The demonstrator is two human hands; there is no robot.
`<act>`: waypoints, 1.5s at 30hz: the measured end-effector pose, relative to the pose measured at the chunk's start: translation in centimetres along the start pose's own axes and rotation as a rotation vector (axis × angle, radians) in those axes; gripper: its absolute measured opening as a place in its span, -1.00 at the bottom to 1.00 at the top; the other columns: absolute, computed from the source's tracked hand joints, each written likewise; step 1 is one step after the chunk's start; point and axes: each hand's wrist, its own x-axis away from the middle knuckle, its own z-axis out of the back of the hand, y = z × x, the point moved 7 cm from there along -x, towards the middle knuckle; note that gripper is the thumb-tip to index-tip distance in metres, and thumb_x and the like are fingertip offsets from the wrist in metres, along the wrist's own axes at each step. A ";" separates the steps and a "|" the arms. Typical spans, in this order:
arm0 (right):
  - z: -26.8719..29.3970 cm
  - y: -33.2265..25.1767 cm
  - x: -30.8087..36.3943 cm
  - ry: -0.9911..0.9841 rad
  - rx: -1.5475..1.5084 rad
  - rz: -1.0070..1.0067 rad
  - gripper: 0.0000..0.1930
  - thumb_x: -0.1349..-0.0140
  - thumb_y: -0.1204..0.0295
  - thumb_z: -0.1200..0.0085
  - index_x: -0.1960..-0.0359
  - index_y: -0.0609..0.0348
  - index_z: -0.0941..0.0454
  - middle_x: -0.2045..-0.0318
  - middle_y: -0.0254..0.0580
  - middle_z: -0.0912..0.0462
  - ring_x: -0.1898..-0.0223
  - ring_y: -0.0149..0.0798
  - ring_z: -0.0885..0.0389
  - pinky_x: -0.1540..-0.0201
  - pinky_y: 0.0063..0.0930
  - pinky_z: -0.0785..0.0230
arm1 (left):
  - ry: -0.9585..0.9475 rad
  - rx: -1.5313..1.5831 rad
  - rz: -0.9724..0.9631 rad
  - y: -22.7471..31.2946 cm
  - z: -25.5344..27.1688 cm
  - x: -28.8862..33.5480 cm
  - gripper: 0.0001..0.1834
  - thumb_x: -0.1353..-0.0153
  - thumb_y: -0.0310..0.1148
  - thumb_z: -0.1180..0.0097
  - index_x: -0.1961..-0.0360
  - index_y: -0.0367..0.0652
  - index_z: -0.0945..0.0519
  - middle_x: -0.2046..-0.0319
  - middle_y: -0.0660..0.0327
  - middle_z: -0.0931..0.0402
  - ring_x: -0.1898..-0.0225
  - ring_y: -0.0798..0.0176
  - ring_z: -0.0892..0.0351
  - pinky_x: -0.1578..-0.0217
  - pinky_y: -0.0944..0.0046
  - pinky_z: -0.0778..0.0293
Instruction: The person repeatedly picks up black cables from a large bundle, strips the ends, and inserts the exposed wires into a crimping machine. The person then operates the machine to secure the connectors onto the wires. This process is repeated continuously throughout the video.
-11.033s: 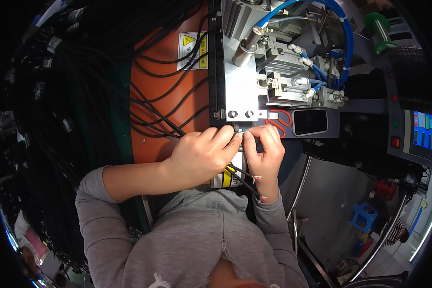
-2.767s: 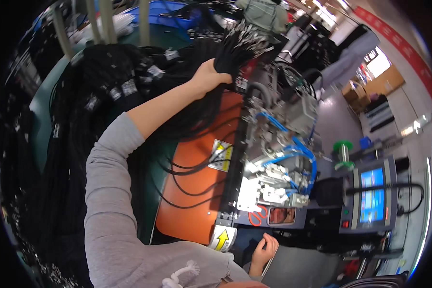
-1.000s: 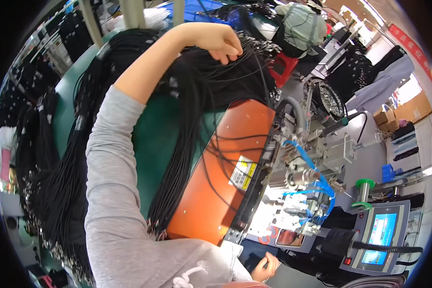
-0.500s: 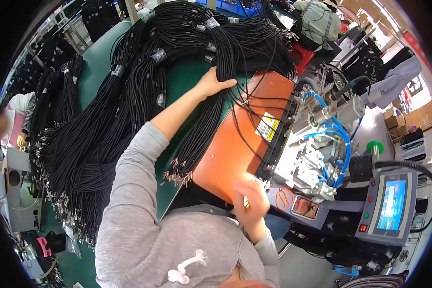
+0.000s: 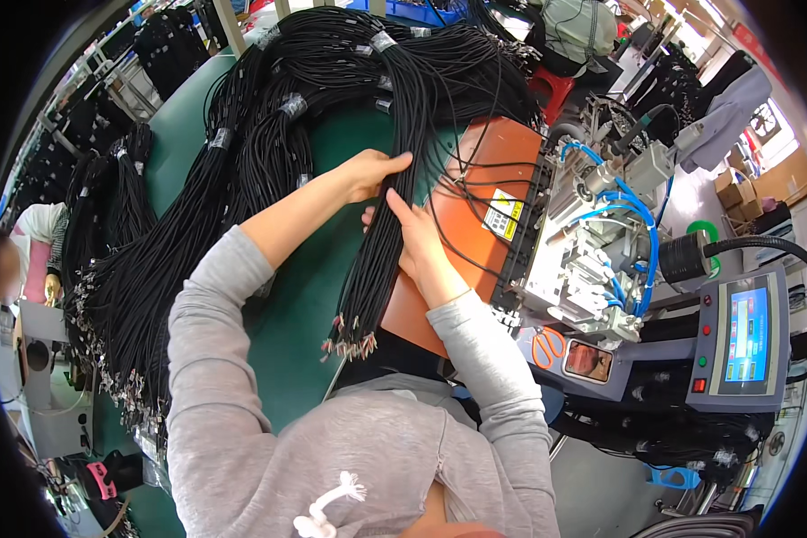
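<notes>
Right hand rises to join left hand on black cable bundle

Both curl around it, thumbs on top, left just above right. Bared wire ends lie below them, apparently gathered; beyond the right hand, several loose cables cross the orange panel, seemingly left ungathered.

The bundle hides from us most fingers of the left hand and part of those of the right hand. We find the wire ends too small to tell apart, likewise the screen's writing. The top edge cuts off the blue bin.
</notes>
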 end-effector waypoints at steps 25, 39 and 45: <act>5.7 -2.3 16.5 -0.251 -0.062 -0.166 -0.58 -0.30 0.23 0.05 -0.11 0.20 -0.33 0.13 0.01 -0.58 0.38 -0.31 -0.63 0.27 -0.48 -0.56 | 0.303 -1.818 -1.120 3.9 -7.8 11.2 -0.34 0.15 -0.38 -0.27 -0.06 -0.28 -0.37 -0.07 -0.02 -0.27 0.02 -0.04 -0.40 -0.01 0.03 -0.36; 14.4 -5.5 26.6 0.605 0.776 0.672 -0.77 -0.08 0.67 -0.13 0.18 0.32 -0.58 0.34 -0.18 -0.64 0.30 -0.42 -0.59 0.19 -0.57 -0.40 | -0.664 -0.911 -1.489 -6.0 -23.0 13.5 -0.63 0.03 -0.46 -0.12 0.13 -0.31 -0.54 0.37 0.11 -0.60 0.48 0.21 -0.58 0.49 0.31 -0.50; 13.0 -6.2 24.7 0.400 1.094 0.815 -0.70 0.09 0.63 -0.21 0.24 0.18 -0.61 0.33 -0.20 -0.64 0.29 -0.18 -0.56 0.18 -0.41 -0.37 | -0.595 -0.850 -1.547 -6.5 -22.7 12.8 -0.63 0.04 -0.42 -0.17 0.13 -0.21 -0.54 0.35 0.20 -0.52 0.48 0.29 -0.56 0.53 0.38 -0.47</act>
